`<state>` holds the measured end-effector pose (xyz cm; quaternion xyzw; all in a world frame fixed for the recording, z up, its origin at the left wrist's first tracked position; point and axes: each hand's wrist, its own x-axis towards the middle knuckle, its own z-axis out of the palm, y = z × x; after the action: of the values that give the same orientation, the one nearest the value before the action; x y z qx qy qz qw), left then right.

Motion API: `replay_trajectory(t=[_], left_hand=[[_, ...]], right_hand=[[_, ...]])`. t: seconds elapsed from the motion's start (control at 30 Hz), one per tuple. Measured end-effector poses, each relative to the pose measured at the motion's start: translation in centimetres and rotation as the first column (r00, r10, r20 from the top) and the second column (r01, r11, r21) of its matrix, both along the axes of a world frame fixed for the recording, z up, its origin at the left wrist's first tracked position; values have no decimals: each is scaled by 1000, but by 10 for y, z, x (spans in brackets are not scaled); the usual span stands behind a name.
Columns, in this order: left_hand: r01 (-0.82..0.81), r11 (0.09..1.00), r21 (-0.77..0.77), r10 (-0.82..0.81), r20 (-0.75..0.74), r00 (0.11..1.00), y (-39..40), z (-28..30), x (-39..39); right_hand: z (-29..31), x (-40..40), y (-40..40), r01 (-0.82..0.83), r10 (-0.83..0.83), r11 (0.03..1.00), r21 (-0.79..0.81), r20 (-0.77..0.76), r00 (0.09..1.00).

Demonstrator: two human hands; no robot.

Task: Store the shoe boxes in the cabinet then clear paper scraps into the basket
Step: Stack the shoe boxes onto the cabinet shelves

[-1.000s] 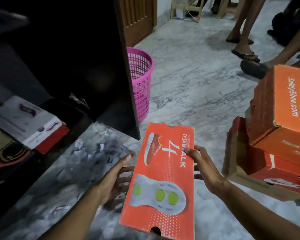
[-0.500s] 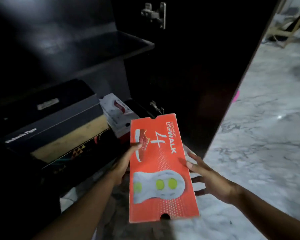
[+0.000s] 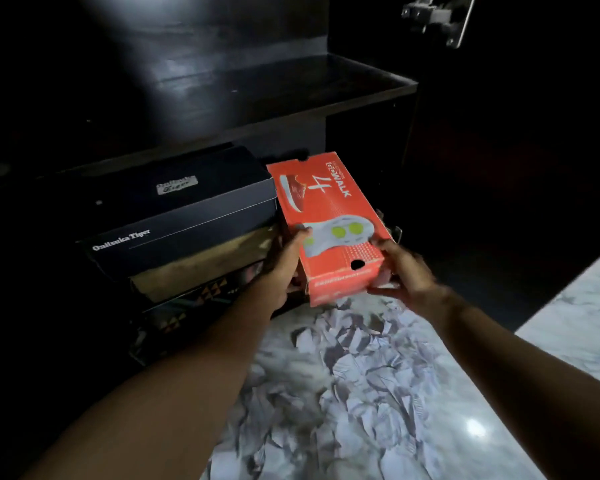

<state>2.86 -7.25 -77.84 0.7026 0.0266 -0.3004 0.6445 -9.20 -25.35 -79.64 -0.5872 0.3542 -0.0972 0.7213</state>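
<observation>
An orange GoWalk shoe box (image 3: 329, 216) is tilted, its far end inside the lower compartment of the dark cabinet (image 3: 291, 88). My left hand (image 3: 284, 261) grips the box's left side, thumb on the lid. My right hand (image 3: 402, 271) holds the near right corner, fingers curled under it. Left of it stands a stack of boxes with a black Onitsuka Tiger box (image 3: 174, 216) on top. Crumpled paper scraps (image 3: 343, 375) lie on the marble floor in front of the cabinet. The basket is out of view.
An empty dark shelf (image 3: 257, 98) runs above the lower compartment. The open cabinet door (image 3: 516, 168) stands at the right, a metal hinge (image 3: 437, 19) near its top. Bright marble floor (image 3: 575, 323) lies at the right.
Both hands have carried the orange box forward and to the left, from above the floor into the cabinet's lower compartment. My view has turned from the room toward the cabinet.
</observation>
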Motion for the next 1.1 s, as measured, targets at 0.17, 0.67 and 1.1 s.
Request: replay_trajectory(t=[0.17, 0.67, 1.1], left_hand=[[-21, 998, 57, 22, -19, 1000, -3, -8, 6], [-406, 905, 124, 408, 14, 913, -30, -63, 54], [264, 952, 157, -274, 45, 961, -104, 10, -143]], right_hand=[[-7, 67, -8, 81, -82, 997, 15, 56, 995], [-15, 118, -11, -14, -3, 989, -147, -114, 993], [36, -178, -22, -194, 88, 881, -431, -254, 963]])
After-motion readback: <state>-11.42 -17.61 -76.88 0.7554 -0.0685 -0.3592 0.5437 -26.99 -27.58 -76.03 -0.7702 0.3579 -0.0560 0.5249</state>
